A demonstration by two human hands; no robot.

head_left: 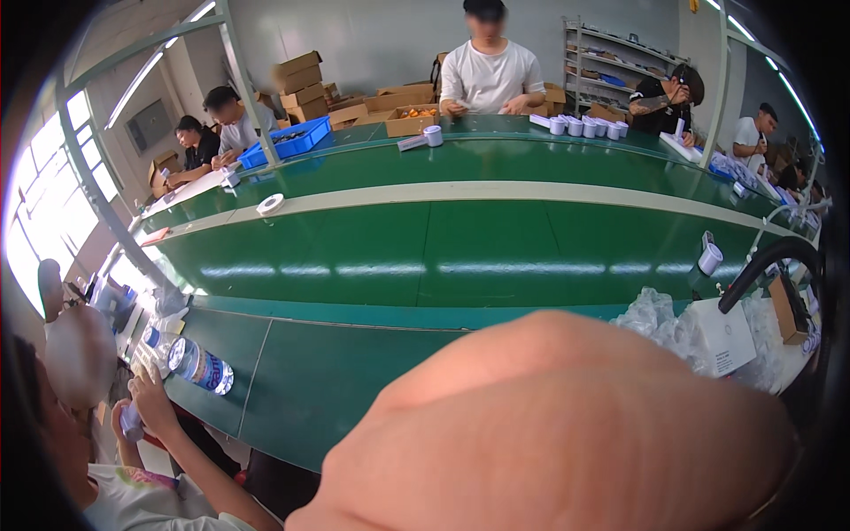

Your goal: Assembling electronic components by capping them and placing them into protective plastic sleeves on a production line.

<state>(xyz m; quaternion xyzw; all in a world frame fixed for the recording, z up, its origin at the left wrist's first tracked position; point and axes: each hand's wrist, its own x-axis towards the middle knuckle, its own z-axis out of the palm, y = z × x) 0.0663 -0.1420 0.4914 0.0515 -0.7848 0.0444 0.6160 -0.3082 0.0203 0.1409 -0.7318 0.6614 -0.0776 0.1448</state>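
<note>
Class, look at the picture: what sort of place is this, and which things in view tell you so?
Most likely an assembly workshop: a long green work surface crosses the view, similar white parts stand in a row at its far side, and cardboard boxes are piled behind.

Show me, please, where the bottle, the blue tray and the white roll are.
Bottle (205, 369), head view: on its label.
Blue tray (307, 142), head view: on its near side wall.
White roll (264, 208), head view: on its left part.

Workers (491, 78) flank a green conveyor (354, 234) in this factory.
</note>
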